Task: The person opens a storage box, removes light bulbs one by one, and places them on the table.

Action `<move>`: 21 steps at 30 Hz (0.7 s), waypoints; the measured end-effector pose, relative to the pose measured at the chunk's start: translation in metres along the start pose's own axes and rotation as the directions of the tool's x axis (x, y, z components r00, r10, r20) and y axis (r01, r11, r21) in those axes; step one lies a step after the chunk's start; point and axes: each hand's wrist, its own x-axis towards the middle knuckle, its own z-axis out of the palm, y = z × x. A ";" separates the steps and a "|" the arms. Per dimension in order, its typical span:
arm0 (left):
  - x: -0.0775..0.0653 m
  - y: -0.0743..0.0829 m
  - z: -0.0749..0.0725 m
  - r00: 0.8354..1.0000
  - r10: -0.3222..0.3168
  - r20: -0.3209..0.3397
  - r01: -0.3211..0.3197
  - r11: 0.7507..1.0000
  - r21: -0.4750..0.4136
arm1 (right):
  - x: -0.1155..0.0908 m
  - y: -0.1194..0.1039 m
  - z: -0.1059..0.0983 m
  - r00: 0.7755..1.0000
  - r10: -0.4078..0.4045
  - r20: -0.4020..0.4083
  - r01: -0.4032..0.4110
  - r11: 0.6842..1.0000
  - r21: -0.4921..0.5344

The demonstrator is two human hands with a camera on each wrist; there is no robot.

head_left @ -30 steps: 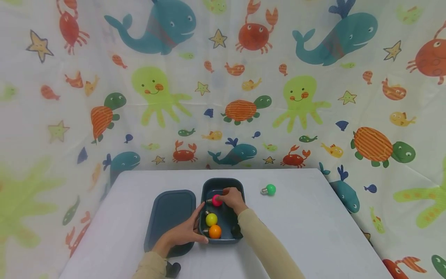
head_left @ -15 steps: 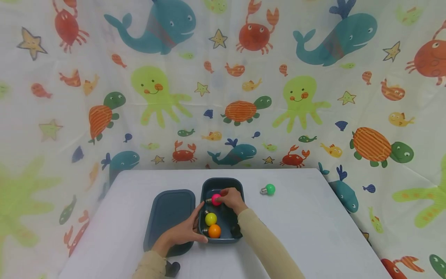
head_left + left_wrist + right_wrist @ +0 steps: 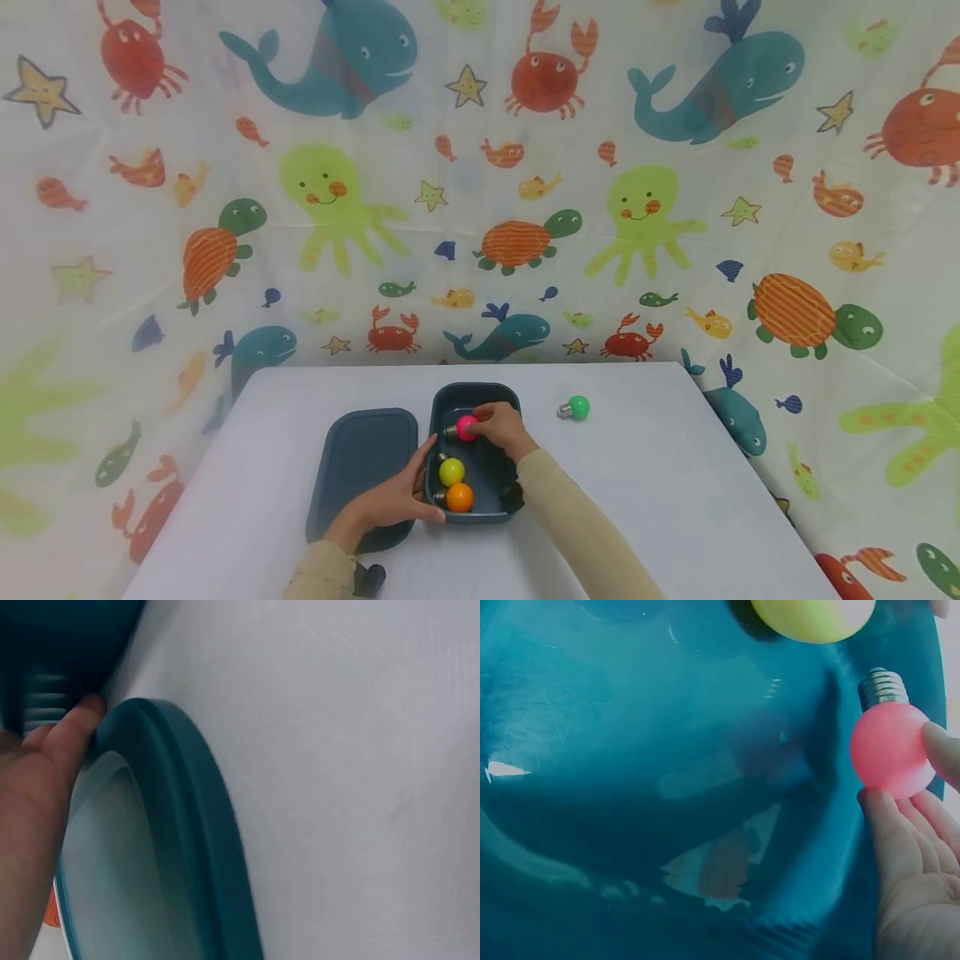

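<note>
My right hand (image 3: 502, 427) pinches a pink light bulb (image 3: 467, 427) between thumb and fingers, inside the far part of a dark blue box (image 3: 482, 518). In the right wrist view the bulb's metal screw base points away from the fingers (image 3: 889, 832), over the glossy box floor. A yellow bulb (image 3: 452, 472) and an orange bulb (image 3: 460, 497) lie along the box's left wall, nearer to me. My left hand (image 3: 390, 502) rests against the box's left side and near corner, fingers extended and thumb spread.
Left of the box lies a dark blue lid (image 3: 362, 458), partly under my left forearm; its curved rim (image 3: 191, 802) fills much of the left wrist view. A green bulb (image 3: 578, 407) lies on the white table (image 3: 660, 475) to the right. A sea-animal patterned cloth (image 3: 420, 233) hangs behind.
The head view has shifted slightly, moving the scene a little left. Both hands stay nearly still, the right one holding the pink bulb throughout.
</note>
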 end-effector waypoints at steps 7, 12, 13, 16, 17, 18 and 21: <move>0.001 -0.002 -0.001 1.000 -0.002 -0.006 0.002 1.000 0.005 | -0.005 -0.008 -0.013 1.000 -0.016 0.018 0.016 1.000 0.008; 0.001 -0.003 -0.002 1.000 0.006 -0.001 -0.006 1.000 0.000 | -0.006 -0.010 -0.023 1.000 -0.007 0.028 0.006 1.000 0.016; 0.002 -0.003 -0.003 1.000 0.007 0.000 -0.007 1.000 -0.002 | -0.006 -0.009 -0.025 0.999 -0.009 0.031 0.008 1.000 0.016; 0.002 -0.004 -0.003 1.000 0.011 0.001 -0.011 1.000 -0.005 | -0.005 -0.004 -0.030 1.000 -0.012 0.027 0.012 1.000 0.011; 0.002 -0.004 -0.004 1.000 0.011 0.001 -0.011 1.000 -0.005 | -0.004 -0.003 -0.032 1.000 -0.010 0.023 0.010 1.000 0.012; 0.002 -0.004 -0.004 1.000 0.012 0.002 -0.012 1.000 -0.005 | -0.004 -0.002 -0.034 1.000 -0.015 0.022 0.014 1.000 0.011; 0.002 -0.004 -0.005 1.000 0.011 0.003 -0.011 1.000 -0.009 | -0.003 0.001 -0.039 0.999 -0.030 0.018 0.030 1.000 0.010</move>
